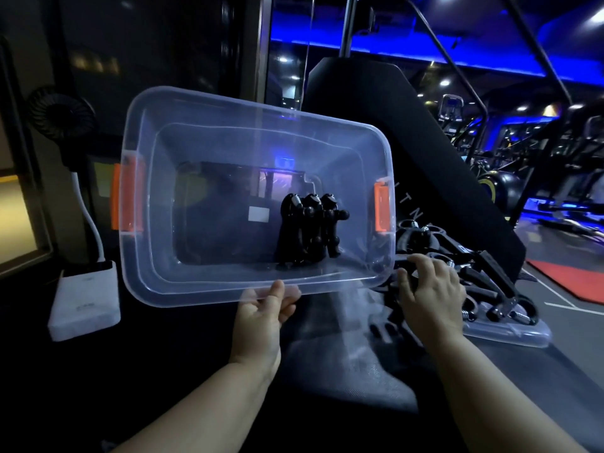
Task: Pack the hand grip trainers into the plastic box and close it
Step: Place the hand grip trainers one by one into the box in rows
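Left hand (264, 310) is pinching the tilted clear plastic box (209, 291) by its near rim. Right hand (429, 289) fingers (425, 265) are grasping one loose black hand grip trainer (404, 265) beside it. Three packed trainers (307, 230) are lying inside, so the next should be going alongside them.

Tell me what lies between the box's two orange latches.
In the head view, three black trainers sit inside the clear box between the left latch and right latch, close to the right one; a white label lies beside them.
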`<act>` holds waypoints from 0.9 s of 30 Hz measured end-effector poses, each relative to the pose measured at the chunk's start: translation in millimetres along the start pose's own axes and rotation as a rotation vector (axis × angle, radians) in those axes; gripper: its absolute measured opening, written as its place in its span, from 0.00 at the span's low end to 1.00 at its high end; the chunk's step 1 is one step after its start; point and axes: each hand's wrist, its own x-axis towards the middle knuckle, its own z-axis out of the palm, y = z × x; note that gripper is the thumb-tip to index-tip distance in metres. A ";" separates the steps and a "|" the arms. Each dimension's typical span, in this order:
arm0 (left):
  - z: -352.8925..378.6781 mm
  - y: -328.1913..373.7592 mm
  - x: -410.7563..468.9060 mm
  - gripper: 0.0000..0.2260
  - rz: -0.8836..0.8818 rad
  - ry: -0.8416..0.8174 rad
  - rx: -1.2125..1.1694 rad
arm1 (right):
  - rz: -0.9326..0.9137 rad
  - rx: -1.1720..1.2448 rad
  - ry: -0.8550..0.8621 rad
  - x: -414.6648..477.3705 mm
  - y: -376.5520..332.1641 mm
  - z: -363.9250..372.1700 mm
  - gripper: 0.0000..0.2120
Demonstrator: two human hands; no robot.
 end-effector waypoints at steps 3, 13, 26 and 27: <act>0.2 0.0 -0.6 0.04 -0.009 0.000 -0.001 | 0.107 -0.123 -0.129 -0.5 14.0 2.5 0.21; -0.3 -1.0 0.2 0.04 -0.009 -0.006 0.003 | 0.227 -0.302 -0.189 5.4 14.0 11.6 0.23; -2.0 -1.5 0.8 0.04 -0.007 -0.013 -0.005 | 0.217 -0.166 -0.048 -9.2 12.0 -2.5 0.09; -1.9 -1.6 0.9 0.04 -0.008 -0.012 -0.003 | 0.206 -0.142 -0.039 -11.7 11.7 -3.1 0.09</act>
